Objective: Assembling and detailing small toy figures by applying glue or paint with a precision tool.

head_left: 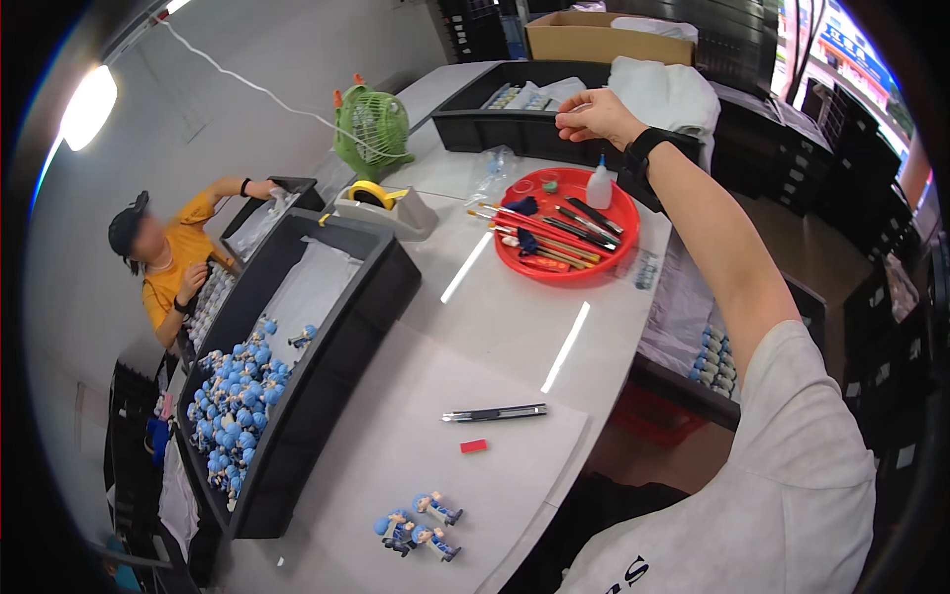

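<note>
My right hand reaches far out at the upper right, above the near side of a black bin. Its fingers are curled and drawn together at the tips; anything between them is too small to make out. Below it a white squeeze bottle stands in a round red tray with several brushes and dark pens. My left hand is out of view. On the white table lie a slim black-and-silver utility knife, a small red block and several blue-haired figurines.
A long black bin heaped with blue-haired figurines stands left. A tape dispenser and a green fan sit beyond. White cloth lies by the far bin. Another person works at far left. Right, a lower bin holds figurine parts.
</note>
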`<state>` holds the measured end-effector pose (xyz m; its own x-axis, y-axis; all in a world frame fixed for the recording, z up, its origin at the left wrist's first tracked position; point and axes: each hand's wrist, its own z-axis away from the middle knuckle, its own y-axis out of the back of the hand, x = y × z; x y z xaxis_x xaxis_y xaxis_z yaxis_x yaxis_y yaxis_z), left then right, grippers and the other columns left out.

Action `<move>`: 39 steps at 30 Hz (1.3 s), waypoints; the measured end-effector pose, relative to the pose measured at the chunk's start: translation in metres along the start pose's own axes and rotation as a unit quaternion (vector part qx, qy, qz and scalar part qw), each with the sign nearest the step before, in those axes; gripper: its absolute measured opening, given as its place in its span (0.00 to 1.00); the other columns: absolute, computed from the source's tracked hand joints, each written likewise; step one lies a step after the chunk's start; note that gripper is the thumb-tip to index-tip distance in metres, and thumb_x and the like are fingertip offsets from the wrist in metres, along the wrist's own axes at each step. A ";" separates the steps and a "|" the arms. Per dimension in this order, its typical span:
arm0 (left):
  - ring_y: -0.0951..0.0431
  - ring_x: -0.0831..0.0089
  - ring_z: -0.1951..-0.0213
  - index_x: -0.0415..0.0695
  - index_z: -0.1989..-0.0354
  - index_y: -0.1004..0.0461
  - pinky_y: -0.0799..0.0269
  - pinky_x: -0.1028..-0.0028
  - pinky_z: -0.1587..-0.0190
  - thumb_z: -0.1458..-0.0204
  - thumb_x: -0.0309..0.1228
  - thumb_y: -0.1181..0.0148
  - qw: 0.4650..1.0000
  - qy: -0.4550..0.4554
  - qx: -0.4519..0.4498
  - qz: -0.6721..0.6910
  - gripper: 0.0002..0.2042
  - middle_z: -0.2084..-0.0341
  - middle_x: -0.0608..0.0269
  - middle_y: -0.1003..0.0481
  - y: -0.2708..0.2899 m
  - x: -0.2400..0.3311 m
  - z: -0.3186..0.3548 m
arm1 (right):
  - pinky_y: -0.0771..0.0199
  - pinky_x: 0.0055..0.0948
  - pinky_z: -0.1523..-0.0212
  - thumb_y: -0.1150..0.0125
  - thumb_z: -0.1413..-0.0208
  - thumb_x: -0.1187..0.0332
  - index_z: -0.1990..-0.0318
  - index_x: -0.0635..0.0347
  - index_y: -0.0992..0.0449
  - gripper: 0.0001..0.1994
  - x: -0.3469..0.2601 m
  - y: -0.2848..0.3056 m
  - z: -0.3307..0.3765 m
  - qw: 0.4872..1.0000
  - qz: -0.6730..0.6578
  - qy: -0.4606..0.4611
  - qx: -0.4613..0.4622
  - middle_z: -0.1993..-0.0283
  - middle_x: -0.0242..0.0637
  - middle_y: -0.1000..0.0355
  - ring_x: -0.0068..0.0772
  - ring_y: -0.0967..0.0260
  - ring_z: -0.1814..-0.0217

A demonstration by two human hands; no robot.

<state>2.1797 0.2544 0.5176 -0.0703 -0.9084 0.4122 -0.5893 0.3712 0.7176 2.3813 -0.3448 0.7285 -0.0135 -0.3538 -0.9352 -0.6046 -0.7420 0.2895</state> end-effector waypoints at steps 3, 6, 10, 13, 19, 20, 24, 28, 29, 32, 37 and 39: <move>0.33 0.57 0.75 0.36 0.66 0.30 0.37 0.67 0.72 0.51 0.22 0.52 0.999 -0.031 0.022 0.003 0.07 0.73 0.50 0.32 0.003 0.003 -0.002 | 0.29 0.17 0.77 0.34 0.60 0.71 0.70 0.67 0.26 0.10 0.038 0.051 0.018 0.994 0.073 -0.010 0.075 0.76 0.35 0.29 0.21 0.31 0.77; 0.32 0.56 0.73 0.36 0.66 0.30 0.36 0.66 0.70 0.51 0.22 0.53 0.999 -0.021 0.028 0.010 0.07 0.73 0.49 0.31 0.005 0.014 -0.003 | 0.30 0.17 0.78 0.33 0.63 0.72 0.75 0.65 0.23 0.07 0.097 0.094 0.027 0.985 0.108 -0.039 0.129 0.79 0.34 0.28 0.19 0.33 0.80; 0.32 0.55 0.72 0.36 0.66 0.29 0.36 0.66 0.69 0.50 0.23 0.54 1.000 0.009 0.026 0.006 0.07 0.73 0.49 0.31 -0.005 -0.014 0.009 | 0.28 0.22 0.76 0.41 0.66 0.80 0.74 0.65 0.23 0.06 0.150 0.122 0.038 0.970 0.149 -0.096 0.167 0.80 0.38 0.28 0.25 0.30 0.80; 0.32 0.55 0.72 0.36 0.67 0.29 0.36 0.66 0.69 0.50 0.23 0.54 1.000 0.020 -0.008 -0.010 0.07 0.74 0.49 0.31 -0.002 -0.014 0.009 | 0.28 0.24 0.74 0.42 0.69 0.80 0.75 0.63 0.22 0.09 0.169 0.123 0.043 0.952 0.191 -0.122 0.204 0.79 0.40 0.27 0.26 0.29 0.79; 0.31 0.54 0.71 0.36 0.66 0.29 0.36 0.66 0.68 0.53 0.22 0.53 0.997 -0.026 0.006 -0.077 0.08 0.73 0.49 0.31 0.001 -0.008 0.009 | 0.27 0.26 0.69 0.40 0.70 0.78 0.75 0.60 0.22 0.09 0.163 0.107 0.050 0.944 0.193 -0.148 0.224 0.77 0.40 0.26 0.32 0.27 0.74; 0.31 0.54 0.71 0.36 0.66 0.29 0.36 0.66 0.68 0.53 0.22 0.53 0.997 -0.029 0.006 -0.071 0.08 0.73 0.49 0.31 0.000 -0.007 0.010 | 0.27 0.26 0.68 0.39 0.68 0.76 0.75 0.60 0.22 0.07 0.178 0.116 0.044 0.941 0.211 -0.144 0.223 0.76 0.40 0.26 0.32 0.27 0.73; 0.31 0.53 0.70 0.36 0.66 0.29 0.35 0.66 0.66 0.54 0.21 0.54 0.999 -0.012 0.019 -0.035 0.08 0.72 0.48 0.30 0.004 0.003 0.008 | 0.28 0.26 0.66 0.38 0.66 0.75 0.73 0.59 0.22 0.08 0.183 0.105 0.038 0.942 0.186 -0.146 0.239 0.76 0.41 0.26 0.32 0.27 0.73; 0.31 0.53 0.69 0.36 0.66 0.29 0.35 0.66 0.65 0.55 0.21 0.53 1.000 -0.003 0.028 -0.012 0.08 0.72 0.48 0.30 0.009 0.014 0.005 | 0.28 0.27 0.65 0.39 0.65 0.74 0.73 0.58 0.22 0.08 0.183 0.099 0.036 0.943 0.182 -0.147 0.238 0.74 0.41 0.26 0.33 0.27 0.71; 0.31 0.53 0.69 0.36 0.66 0.29 0.35 0.66 0.65 0.55 0.21 0.53 1.000 -0.001 0.029 -0.013 0.08 0.72 0.48 0.30 0.009 0.014 0.006 | 0.29 0.28 0.64 0.40 0.64 0.73 0.72 0.58 0.22 0.07 0.184 0.099 0.036 0.938 0.196 -0.143 0.247 0.73 0.43 0.26 0.35 0.27 0.70; 0.31 0.53 0.69 0.36 0.66 0.29 0.35 0.66 0.65 0.55 0.20 0.53 1.000 0.007 0.027 -0.011 0.08 0.72 0.48 0.30 0.006 0.007 0.005 | 0.29 0.29 0.61 0.42 0.62 0.71 0.71 0.58 0.22 0.07 0.194 0.100 0.032 0.933 0.229 -0.116 0.251 0.71 0.45 0.26 0.37 0.27 0.67; 0.31 0.53 0.69 0.36 0.66 0.29 0.36 0.66 0.66 0.55 0.20 0.53 1.000 0.013 0.006 -0.021 0.09 0.71 0.47 0.31 -0.008 -0.022 0.010 | 0.31 0.31 0.58 0.41 0.60 0.66 0.72 0.59 0.22 0.08 0.197 0.104 0.035 0.936 0.241 -0.085 0.241 0.70 0.47 0.27 0.40 0.28 0.64; 0.31 0.54 0.71 0.36 0.66 0.29 0.35 0.66 0.67 0.55 0.21 0.53 1.000 -0.010 0.015 -0.014 0.08 0.72 0.48 0.30 -0.007 -0.011 0.007 | 0.31 0.31 0.60 0.40 0.60 0.65 0.73 0.59 0.22 0.09 0.189 0.111 0.044 0.930 0.243 -0.085 0.263 0.72 0.48 0.27 0.39 0.28 0.65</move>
<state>2.1790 0.2610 0.5042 -0.0697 -0.9218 0.3813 -0.6156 0.3405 0.7107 2.2765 -0.4687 0.5751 -0.4862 -0.4465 -0.7512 -0.7995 -0.1197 0.5886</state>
